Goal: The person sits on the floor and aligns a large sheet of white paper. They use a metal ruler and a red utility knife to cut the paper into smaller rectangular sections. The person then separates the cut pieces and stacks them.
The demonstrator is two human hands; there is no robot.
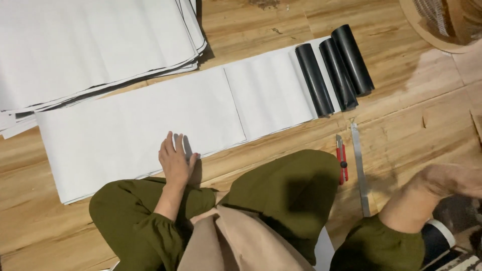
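My left hand (175,159) lies flat and open, fingers spread, pressing the near edge of a long white sheet (135,128) laid out on the wooden floor (411,105); it grips nothing, only pins the paper down. My right hand (452,181) is off at the right edge, blurred, reaching low past my knee; I cannot tell whether it is closed or loose, or whether it holds anything. Between the two, just beside my knee, a red utility knife (342,159) lies on the floor, with a metal ruler (360,170) alongside it, neither touched. The sheet under my palm overlaps a second white sheet (268,93) that runs to three black rolls (334,70) lying side by side at its far end. A thick stack of white sheets (95,47) sits at the upper left, its corner near the long sheet. As I judge it, the risk is slippage: one palm on one edge leaves the long sheet free to skew or buckle, and the rolls could roll off the far sheet. The knife lies close to my leg, so a careless reach could catch it.
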